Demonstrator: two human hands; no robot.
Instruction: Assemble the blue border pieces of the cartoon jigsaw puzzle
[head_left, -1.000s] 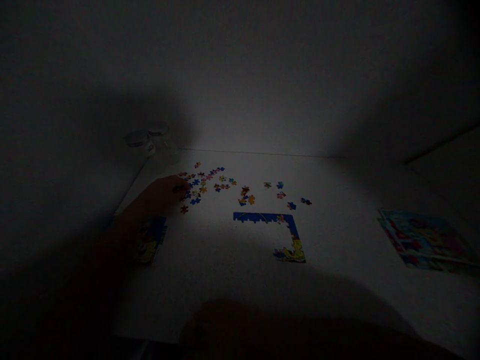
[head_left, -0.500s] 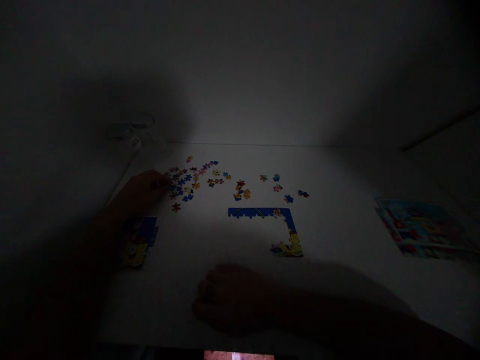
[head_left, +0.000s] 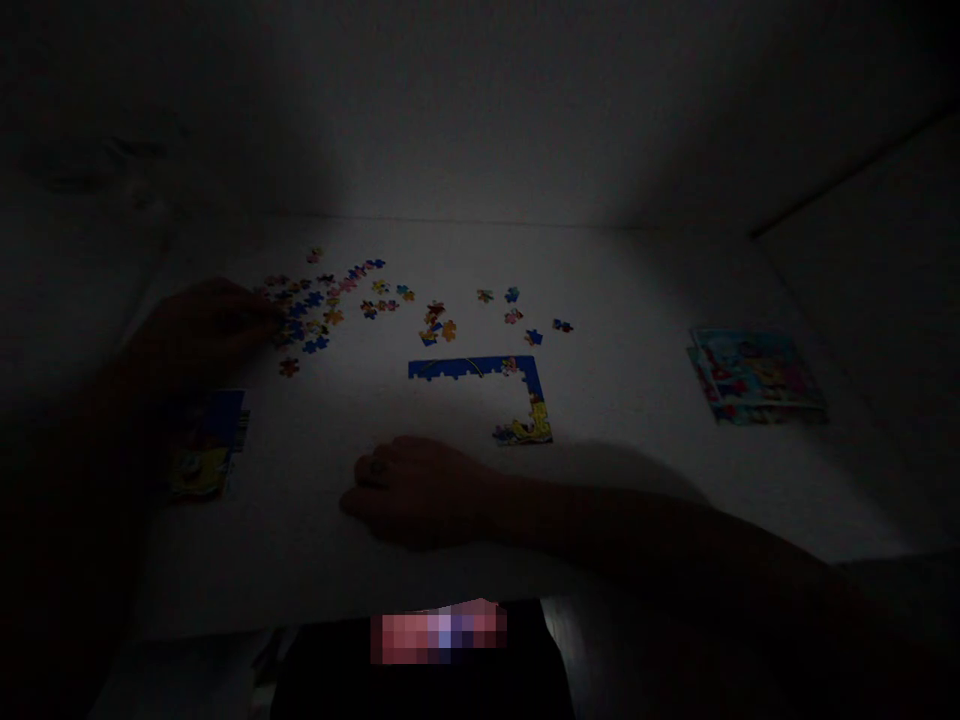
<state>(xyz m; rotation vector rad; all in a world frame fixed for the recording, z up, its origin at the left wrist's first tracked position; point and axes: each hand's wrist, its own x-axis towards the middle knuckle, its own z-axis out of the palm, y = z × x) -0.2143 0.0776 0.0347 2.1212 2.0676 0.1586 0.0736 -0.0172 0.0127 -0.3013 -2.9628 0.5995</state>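
The picture is very dark. My left hand (head_left: 217,318) reaches to the left edge of a heap of loose jigsaw pieces (head_left: 300,305); its fingers are drawn together, and what is between them is hidden. My right hand (head_left: 424,493), with a ring on one finger, rests curled on the table, and nothing shows in it. Beyond it lies a partly joined puzzle border (head_left: 534,385), blue along the top and yellow at the lower right corner.
Several stray pieces (head_left: 512,316) are spread above the border. A picture card (head_left: 217,420) lies partly under my left forearm. Stacked pictures (head_left: 757,370) lie on the right of the white table (head_left: 622,390). Against my lap is a blurred bright object (head_left: 439,632).
The view has tilted down and shifted right, so everything appears higher and further left. My left hand stays at the heap, and my right hand still rests curled on the table.
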